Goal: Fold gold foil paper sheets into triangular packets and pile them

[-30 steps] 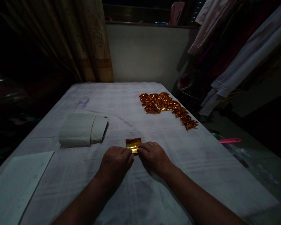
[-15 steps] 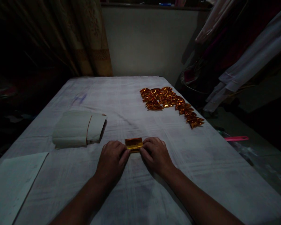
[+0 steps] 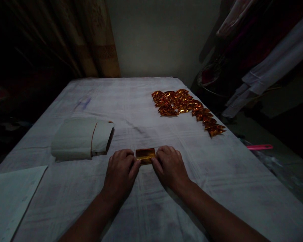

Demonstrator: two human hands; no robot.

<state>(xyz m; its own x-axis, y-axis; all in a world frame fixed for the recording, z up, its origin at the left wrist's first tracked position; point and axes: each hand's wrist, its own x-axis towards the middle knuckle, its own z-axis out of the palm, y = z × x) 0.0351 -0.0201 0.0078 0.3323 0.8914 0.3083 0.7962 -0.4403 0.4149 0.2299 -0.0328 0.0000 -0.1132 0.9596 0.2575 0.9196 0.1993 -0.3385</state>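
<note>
A small folded piece of gold foil paper (image 3: 145, 154) lies on the cloth between my two hands. My left hand (image 3: 122, 168) grips its left end, thumb at the near edge and fingers curled behind. On the opposite end, my right hand (image 3: 169, 164) pinches the foil in the same way. Both hands rest low on the table, and their fingers cover the ends of the paper. Farther off to the right sits a cluster of several folded gold foil pieces (image 3: 168, 110), with pointed ends.
A light cloth (image 3: 151, 201) covers the table. To the left lie a folded grey-white paper bundle with a band (image 3: 73, 139) and a white sheet (image 3: 12, 195). Clothes (image 3: 272, 70) hang past the right edge, above a pink handle (image 3: 260, 147). A curtain (image 3: 91, 40) hangs behind.
The view has tilted down slightly. The foil between my hands looks flatter, its upper part now darker. Both hands keep their hold in nearly the same place.
</note>
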